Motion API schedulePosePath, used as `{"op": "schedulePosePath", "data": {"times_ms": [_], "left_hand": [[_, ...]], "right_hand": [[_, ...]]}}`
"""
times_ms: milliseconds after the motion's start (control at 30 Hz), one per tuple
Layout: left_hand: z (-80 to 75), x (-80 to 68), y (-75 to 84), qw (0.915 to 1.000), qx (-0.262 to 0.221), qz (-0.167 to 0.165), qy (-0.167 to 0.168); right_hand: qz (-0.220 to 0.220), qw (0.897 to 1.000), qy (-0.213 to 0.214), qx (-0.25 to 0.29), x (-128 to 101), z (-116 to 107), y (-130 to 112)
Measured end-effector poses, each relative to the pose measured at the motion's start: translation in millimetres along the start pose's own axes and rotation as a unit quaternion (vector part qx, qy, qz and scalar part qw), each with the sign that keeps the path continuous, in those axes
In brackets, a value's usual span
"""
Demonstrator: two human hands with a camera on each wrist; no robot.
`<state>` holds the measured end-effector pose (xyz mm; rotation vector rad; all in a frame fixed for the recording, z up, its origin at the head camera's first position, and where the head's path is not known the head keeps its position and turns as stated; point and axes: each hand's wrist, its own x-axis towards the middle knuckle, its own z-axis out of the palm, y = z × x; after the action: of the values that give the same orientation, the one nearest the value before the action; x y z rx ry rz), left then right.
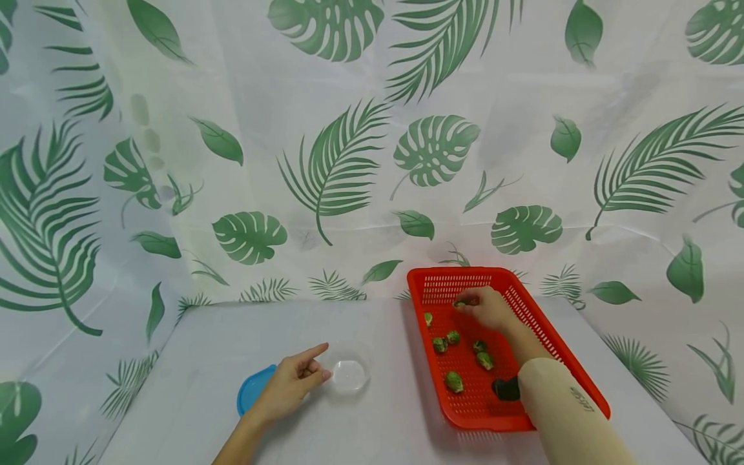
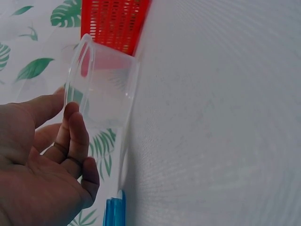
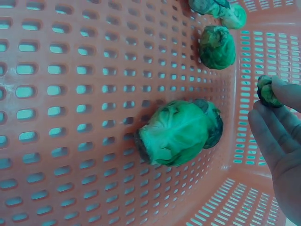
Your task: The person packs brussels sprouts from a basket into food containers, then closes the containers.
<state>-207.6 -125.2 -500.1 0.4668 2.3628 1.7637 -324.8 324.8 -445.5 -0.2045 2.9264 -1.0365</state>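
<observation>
As I hold both arms over the white table [image 1: 192, 387], items run left to right as follows.

Item 1: blue lid [image 1: 251, 387], flat on the table, partly under my left wrist; its edge also shows in the left wrist view [image 2: 114, 214].

Item 2: my left hand [image 1: 289, 382], resting on the table with the forefinger stretched out and the other fingers loosely curled. It grasps nothing; the fingertips lie just beside the cup's wall, and I cannot tell whether they touch it.

Item 3: clear plastic cup [image 1: 349, 376], upright, mouth open, nothing inside that I can see. It stands between the lid and the basket, just beside the basket's near-left side.

Item 4: red perforated basket [image 1: 540, 323], on the table to the right. Loose Brussels sprouts lie on its floor; I count 6 in the head view, among them 1 near the front edge [image 1: 454, 382]. A dark item by my sleeve is too unclear to name.

Item 5: my right hand [image 1: 487, 307], deep in the basket's far end, fingertips pinching 1 sprout [image 3: 268, 92] clear of the mesh, with a larger sprout [image 3: 178, 133] lying just beside it.

Step in hand, as I judge it: picking a sprout out of the basket. Next move, as I judge it, calls for carrying it left over the basket wall, centring it above the cup's mouth, and keeping the light cup steadied with the left hand.
</observation>
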Motion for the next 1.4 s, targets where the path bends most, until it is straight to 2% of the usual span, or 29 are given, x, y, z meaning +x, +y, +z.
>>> {"op": "schedulePosePath", "data": {"times_ms": [100, 333, 533, 1067, 1400], "left_hand": [[0.4, -0.5, 0.3, 1.0, 0.0, 0.001, -0.001], [0.1, -1.4, 0.7, 0.9999, -0.008, 0.009, -0.002], [0.8, -1.2, 0.3, 0.9999, -0.007, 0.01, -0.001], [0.0, 0.0, 0.0, 1.0, -0.005, -0.003, 0.005], [-0.4, 0.7, -0.8, 1.0, -0.003, -0.003, 0.005]], "right_hand": [[0.003, 1.0, 0.006, 0.007, 0, 1, -3], [-0.028, 0.999, 0.007, 0.036, -1, 0, -16], [-0.02, 0.998, 0.011, 0.06, -2, -1, -23], [-0.083, 0.994, 0.033, 0.067, -2, 2, -40], [-0.09, 0.991, 0.03, 0.098, -7, 4, -62]]}}
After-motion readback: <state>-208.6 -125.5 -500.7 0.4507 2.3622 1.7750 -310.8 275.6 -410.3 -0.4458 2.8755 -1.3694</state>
